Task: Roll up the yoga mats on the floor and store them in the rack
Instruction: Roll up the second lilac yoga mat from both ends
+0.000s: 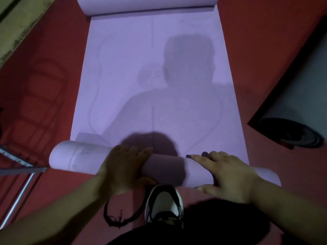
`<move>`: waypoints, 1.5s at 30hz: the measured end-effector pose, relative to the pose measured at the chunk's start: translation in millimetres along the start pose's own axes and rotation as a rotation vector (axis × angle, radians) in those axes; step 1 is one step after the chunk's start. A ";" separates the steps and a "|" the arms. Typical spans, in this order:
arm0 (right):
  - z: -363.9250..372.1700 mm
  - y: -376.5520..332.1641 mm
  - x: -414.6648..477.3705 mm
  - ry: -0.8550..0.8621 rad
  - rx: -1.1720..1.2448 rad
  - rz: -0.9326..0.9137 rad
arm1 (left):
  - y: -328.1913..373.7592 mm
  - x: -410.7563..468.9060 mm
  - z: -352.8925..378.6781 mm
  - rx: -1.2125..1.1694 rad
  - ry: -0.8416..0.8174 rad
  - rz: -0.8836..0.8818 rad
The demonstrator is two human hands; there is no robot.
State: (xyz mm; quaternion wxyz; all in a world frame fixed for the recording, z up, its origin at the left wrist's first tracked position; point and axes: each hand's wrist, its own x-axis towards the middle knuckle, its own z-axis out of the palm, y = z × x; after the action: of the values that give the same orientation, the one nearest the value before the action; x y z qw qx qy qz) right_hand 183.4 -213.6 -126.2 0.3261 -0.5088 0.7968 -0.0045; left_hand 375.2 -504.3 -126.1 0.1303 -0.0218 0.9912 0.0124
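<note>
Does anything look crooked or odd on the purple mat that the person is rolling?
Yes. The near roll lies askew: its left end sticks out past the left edge of the purple mat, over the red floor. The left hand and right hand press on it. The far end is also curled up, not flat.
</note>
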 end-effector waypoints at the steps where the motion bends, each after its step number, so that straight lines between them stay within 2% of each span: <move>1: 2.0 -2.3 -3.5 -0.001 0.021 0.019 | 2.6 -3.2 1.2 -0.002 -0.029 -0.004; 5: 3.6 -13.3 -5.8 0.047 0.013 0.082 | -0.1 1.9 1.0 -0.005 -0.094 -0.010; 12: 22.1 -23.3 -5.0 0.320 -0.068 0.152 | -3.1 7.9 0.0 -0.026 -0.115 0.001; 23: 7.7 -10.5 11.1 0.260 -0.046 0.187 | -8.4 24.4 -4.1 -0.058 -0.095 -0.008; 29: -1.7 -6.5 18.4 0.280 -0.030 0.199 | -14.2 36.2 -6.4 -0.078 -0.171 0.007; 33: -9.6 -3.7 22.8 0.182 -0.007 0.211 | -17.4 43.8 -9.2 -0.097 -0.195 0.013; 37: -19.7 -3.1 25.4 0.137 0.045 0.225 | -21.7 54.1 -12.3 -0.170 -0.288 -0.014; 41: -10.6 -20.6 15.1 0.197 -0.032 0.217 | -29.2 68.1 -18.4 -0.278 -0.387 -0.029; 45: 8.0 -24.5 11.9 0.301 -0.117 0.203 | -24.7 63.5 -22.5 -0.234 -0.413 -0.030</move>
State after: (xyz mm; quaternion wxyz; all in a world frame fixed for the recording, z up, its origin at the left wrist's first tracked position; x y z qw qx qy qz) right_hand 204.1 -232.5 -130.2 0.1720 -0.4373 0.8827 -0.0014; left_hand 309.2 -532.2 -121.2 0.3269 -0.0483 0.9349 0.1293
